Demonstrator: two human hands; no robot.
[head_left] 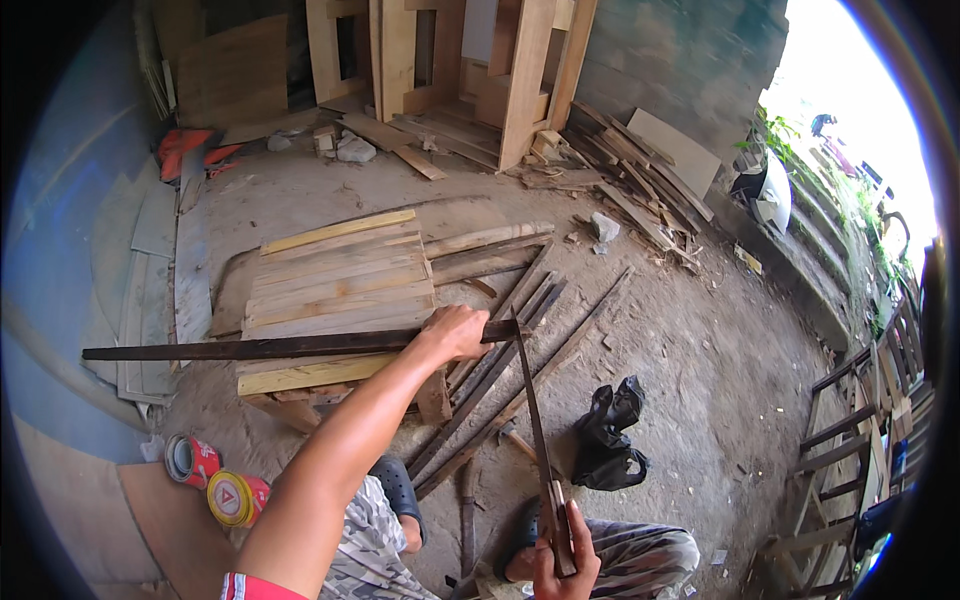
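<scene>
My left hand (458,332) is wrapped over a long dark wooden strip (250,348), close to its right end. The strip lies across a low slatted wooden bench (340,285) and juts past both its sides. In my right hand (566,558), low in the view, is the handle of a handsaw (533,410). Its narrow dark blade points away from me and meets the strip just right of my left hand. I cannot tell whether the teeth have cut into the wood.
Dark wooden strips (490,385) lie on the floor beside the bench, near a black plastic bag (610,440). Two paint tins (238,498) stand at left. Scrap wood (640,180) is piled at the back, beside wooden frames (520,90). Slatted wooden pieces (840,430) lean at right.
</scene>
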